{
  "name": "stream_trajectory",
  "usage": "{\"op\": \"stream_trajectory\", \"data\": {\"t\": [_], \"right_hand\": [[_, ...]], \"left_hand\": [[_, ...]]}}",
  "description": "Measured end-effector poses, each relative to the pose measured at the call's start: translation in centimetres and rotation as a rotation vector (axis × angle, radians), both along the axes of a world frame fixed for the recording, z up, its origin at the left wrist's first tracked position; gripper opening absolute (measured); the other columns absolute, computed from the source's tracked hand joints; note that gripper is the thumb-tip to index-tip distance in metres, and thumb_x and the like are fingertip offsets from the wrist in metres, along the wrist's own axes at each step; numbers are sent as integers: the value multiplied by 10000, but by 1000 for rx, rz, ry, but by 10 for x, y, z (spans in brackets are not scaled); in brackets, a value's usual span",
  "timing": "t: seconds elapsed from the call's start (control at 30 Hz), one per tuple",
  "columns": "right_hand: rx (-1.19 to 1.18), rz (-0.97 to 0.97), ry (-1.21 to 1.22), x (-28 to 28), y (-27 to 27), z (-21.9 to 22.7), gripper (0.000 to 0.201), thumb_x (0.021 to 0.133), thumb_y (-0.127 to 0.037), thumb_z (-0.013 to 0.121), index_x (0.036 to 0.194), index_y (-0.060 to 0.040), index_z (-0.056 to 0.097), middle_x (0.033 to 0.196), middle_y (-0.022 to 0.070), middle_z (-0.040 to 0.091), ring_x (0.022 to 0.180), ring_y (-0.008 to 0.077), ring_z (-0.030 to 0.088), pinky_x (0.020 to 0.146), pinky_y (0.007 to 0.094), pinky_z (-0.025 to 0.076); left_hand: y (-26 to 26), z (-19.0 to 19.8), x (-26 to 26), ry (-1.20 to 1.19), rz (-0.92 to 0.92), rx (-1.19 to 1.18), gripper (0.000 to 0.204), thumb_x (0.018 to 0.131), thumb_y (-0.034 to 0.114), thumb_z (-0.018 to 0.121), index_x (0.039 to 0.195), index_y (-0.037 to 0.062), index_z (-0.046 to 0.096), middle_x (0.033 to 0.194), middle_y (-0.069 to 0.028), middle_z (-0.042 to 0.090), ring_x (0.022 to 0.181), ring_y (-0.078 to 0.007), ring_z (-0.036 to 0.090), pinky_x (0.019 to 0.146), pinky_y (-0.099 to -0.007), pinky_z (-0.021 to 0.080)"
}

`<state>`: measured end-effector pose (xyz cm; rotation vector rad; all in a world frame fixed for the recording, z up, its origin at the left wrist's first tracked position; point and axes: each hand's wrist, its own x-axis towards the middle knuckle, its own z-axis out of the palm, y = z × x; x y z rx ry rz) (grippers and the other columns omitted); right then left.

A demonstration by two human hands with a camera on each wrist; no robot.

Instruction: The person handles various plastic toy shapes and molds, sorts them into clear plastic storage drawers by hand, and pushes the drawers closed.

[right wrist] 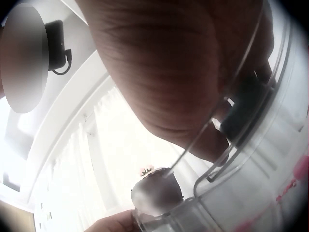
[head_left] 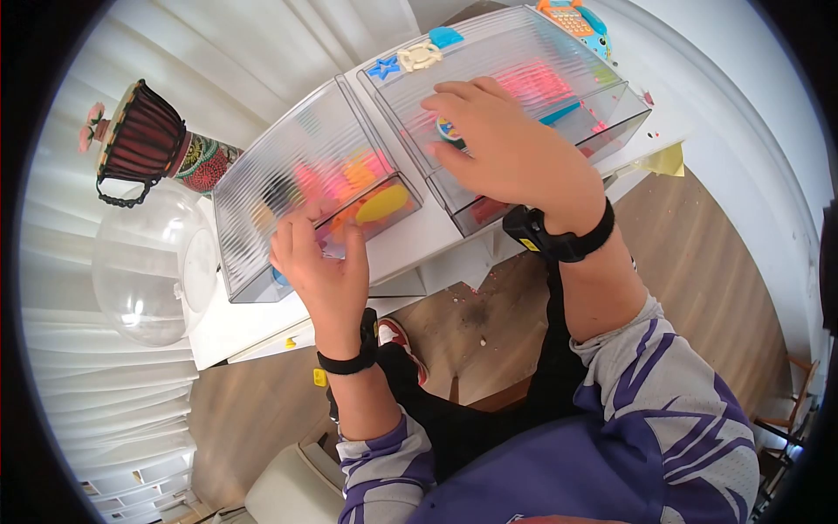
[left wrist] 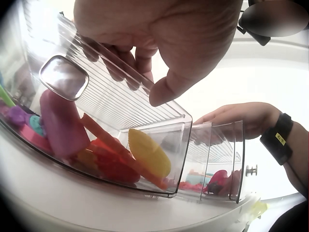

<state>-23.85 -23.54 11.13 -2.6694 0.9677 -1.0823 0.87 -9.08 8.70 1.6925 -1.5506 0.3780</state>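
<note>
My left hand (head_left: 327, 269) rests at the front edge of the left clear ribbed box (head_left: 305, 144), its thumb against the rim and its fingertips over the top. Inside that box are a yellow oval toy (left wrist: 149, 152), an orange stick (left wrist: 120, 150) and a purple piece (left wrist: 63, 128). Over the right clear box (head_left: 410, 100), my right hand (head_left: 511, 144) holds a small round piece (head_left: 448, 130) with a coloured face between thumb and fingers, close over the lid. The right wrist view shows this piece (right wrist: 244, 111) dark, partly hidden by the fingers.
On the right box's back edge lie a blue star (head_left: 384, 67), a beige frame-like piece (head_left: 420, 58) and a blue shell shape (head_left: 445, 37). A toy phone (head_left: 580, 26) stands behind. At left are a clear dome (head_left: 144, 262) and a dark drum-like pot (head_left: 144, 135).
</note>
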Motion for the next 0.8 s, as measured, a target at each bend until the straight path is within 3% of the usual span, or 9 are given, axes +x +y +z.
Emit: {"op": "stream_trajectory", "data": {"t": [0.1,0.2,0.37,0.5,0.57,0.7,0.8], "right_hand": [[14,-9,-17,-10,3,10,436,1041,-205,776,1422,-8,697,1446,202,716,1388,421,628,1178,521,520],[59,-57,16,-12,7,14,426,1036,-223,800,1390,-15,687,1362,192,705,1298,411,665,1107,498,550],[145,-85,-243,-2,13,25,390,1047,-262,831,1341,-66,666,1299,174,661,1059,376,710,910,442,587],[76,-21,-371,5,10,33,350,993,-228,820,1257,-36,694,1205,227,713,969,425,759,809,503,619],[101,56,-450,6,11,36,164,1038,-146,753,1132,-42,665,907,85,654,701,198,560,649,365,482],[112,85,-497,7,16,42,83,1049,-105,685,1059,-26,662,751,49,584,663,166,502,628,346,440],[220,125,-503,3,15,43,101,1080,-97,638,1032,-10,656,759,53,584,669,163,495,634,341,445]], "left_hand": [[-1,0,1,9,0,-2,264,928,85,850,1182,87,779,1147,-100,750,1104,-334,682,1071,-455,469],[-2,-5,4,28,-36,-24,320,889,86,856,1196,115,771,1130,-44,694,1071,-293,621,1041,-446,395],[-2,-6,5,8,-35,-30,324,890,84,861,1199,116,770,1130,-42,696,1074,-293,622,1043,-445,394],[-2,-4,3,4,-41,-37,327,890,85,863,1202,116,770,1138,-43,700,1080,-296,625,1043,-445,396],[-1,1,0,-13,-8,-12,271,929,82,853,1189,93,777,1138,-87,750,1096,-321,681,1067,-447,456],[-3,-5,5,-4,-38,-32,327,890,88,861,1203,117,771,1148,-47,703,1089,-300,628,1043,-448,399],[-1,-1,1,-16,-5,-12,271,929,82,851,1190,93,778,1146,-90,753,1105,-323,681,1069,-451,457]]}}
